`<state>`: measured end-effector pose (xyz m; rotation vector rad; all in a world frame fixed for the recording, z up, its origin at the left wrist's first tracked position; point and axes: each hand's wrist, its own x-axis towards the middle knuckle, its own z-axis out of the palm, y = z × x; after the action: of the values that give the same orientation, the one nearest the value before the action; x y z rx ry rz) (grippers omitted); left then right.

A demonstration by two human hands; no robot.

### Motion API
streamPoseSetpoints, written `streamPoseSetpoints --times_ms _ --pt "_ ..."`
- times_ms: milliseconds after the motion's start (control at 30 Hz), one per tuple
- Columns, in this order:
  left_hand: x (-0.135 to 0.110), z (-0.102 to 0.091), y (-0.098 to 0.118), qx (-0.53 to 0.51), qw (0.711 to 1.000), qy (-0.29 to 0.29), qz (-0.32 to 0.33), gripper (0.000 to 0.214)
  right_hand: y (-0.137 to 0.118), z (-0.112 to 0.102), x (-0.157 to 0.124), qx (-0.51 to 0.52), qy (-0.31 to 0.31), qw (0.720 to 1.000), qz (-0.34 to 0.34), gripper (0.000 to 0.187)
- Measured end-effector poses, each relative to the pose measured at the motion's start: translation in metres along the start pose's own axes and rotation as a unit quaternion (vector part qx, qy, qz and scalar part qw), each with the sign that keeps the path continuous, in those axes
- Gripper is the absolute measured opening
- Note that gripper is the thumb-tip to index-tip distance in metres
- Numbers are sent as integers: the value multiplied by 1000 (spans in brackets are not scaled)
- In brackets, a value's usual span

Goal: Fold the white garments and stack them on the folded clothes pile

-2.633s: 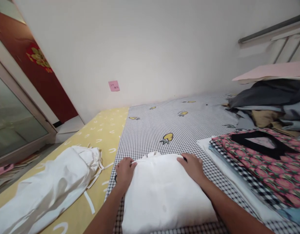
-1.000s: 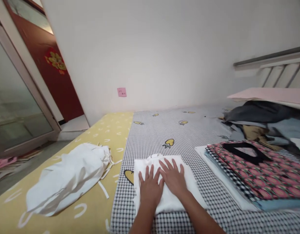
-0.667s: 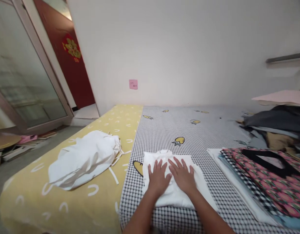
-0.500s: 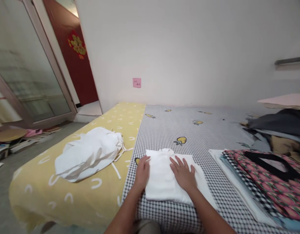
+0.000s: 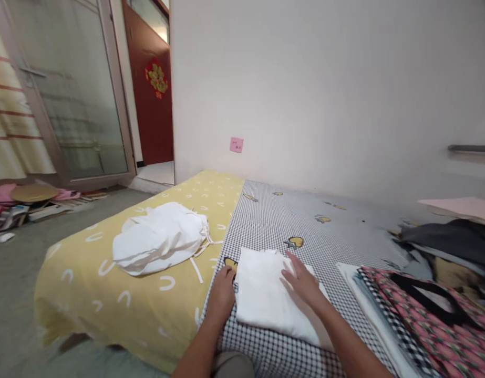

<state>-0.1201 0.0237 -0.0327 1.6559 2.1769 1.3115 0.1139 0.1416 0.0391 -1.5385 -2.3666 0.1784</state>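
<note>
A folded white garment (image 5: 261, 294) lies flat on the checked side of the bed. At its left edge is my left hand (image 5: 223, 289), its fingers curled in and closed on the border of the cloth; the fingertips are partly hidden. My right hand (image 5: 305, 283) is over the right half of the garment, tilted on its side, fingers apart and holding nothing. Whether its lower edge touches the cloth I cannot tell. To the left, on the yellow cover, rests a loosely bunched white cloth item (image 5: 159, 239) with thin white ties.
A stack of folded clothes (image 5: 427, 310), topped by a pink patterned piece with a black neckline, lies at the right. Behind it is a dark clothing heap (image 5: 451, 244). The bed (image 5: 80, 294) meets a white wall; its left edge drops to the floor.
My right hand has turned from lying flat on the garment to a tilted pose. My left hand's fingers have curled at the left edge. The view has shifted left and up.
</note>
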Motion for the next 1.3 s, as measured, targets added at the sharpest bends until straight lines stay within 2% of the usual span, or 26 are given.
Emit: streamPoseSetpoints --times_ms 100,167,233,333,467,700,900,1033,1100,1133,1233,1267,1300 --pt "-1 0 1 6 1000 0 3 47 -15 -20 -38 -30 -15 994 -102 66" --pt "-2 0 3 12 1000 0 6 43 -23 -20 -67 -63 -48 984 -159 75" --pt "-3 0 5 19 1000 0 10 40 -28 -11 -90 -100 -91 976 -171 87" --pt "-4 -1 8 28 1000 3 14 36 -31 8 -103 -126 -143 973 -131 95" --pt "-3 -1 6 31 999 6 21 33 -34 23 -101 -122 -151 976 -94 101" --pt "0 2 1 0 999 21 25 34 -49 26 -97 -130 -133 981 -53 96" --pt "12 -1 -7 -84 996 39 -6 39 -53 19 -81 -117 -125 984 -52 69" --pt "18 -17 -12 -160 985 42 -49 41 -55 6 -66 60 -107 992 -7 44" --pt "14 -25 -13 -252 960 37 -112 40 -52 -2 -56 151 -96 984 12 30" --pt "9 -27 -12 -317 934 41 -158 39 -49 -6 -50 183 -93 978 19 25" --pt "-17 -28 -11 -474 827 94 -289 29 -37 -17 -29 296 -94 949 43 14" --pt "-30 -26 -10 -486 809 109 -314 27 -32 -20 -23 345 -98 932 52 14" --pt "-45 -23 -10 -483 804 109 -329 25 -28 -21 -18 395 -104 911 61 16"
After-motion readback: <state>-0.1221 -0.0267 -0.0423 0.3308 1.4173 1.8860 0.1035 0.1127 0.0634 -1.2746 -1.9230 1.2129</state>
